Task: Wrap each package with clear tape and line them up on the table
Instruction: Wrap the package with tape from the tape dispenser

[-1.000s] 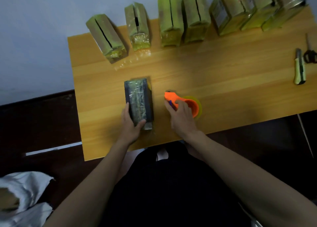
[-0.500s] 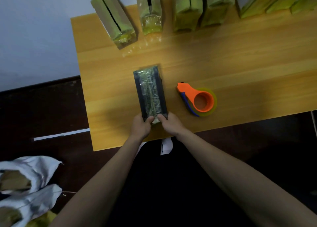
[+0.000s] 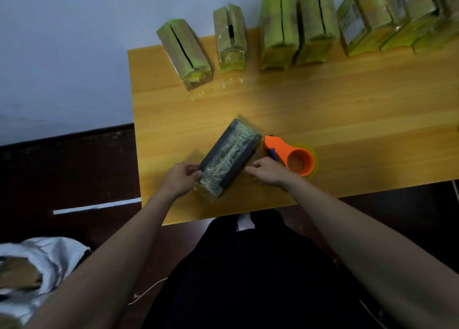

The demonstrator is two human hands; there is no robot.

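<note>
While the left hand (image 3: 179, 178) grips the tilted package (image 3: 229, 157), the right hand (image 3: 269, 172) seemingly rests loose beside it.

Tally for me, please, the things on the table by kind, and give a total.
Green packages: 7
Dark package: 1
Tape dispenser: 1
Total: 9

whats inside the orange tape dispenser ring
Through the hole of the orange tape dispenser only orange-tinted table shows. A yellowish clear tape roll peeks out around its rim; most of the roll is covered by the dispenser.
</note>
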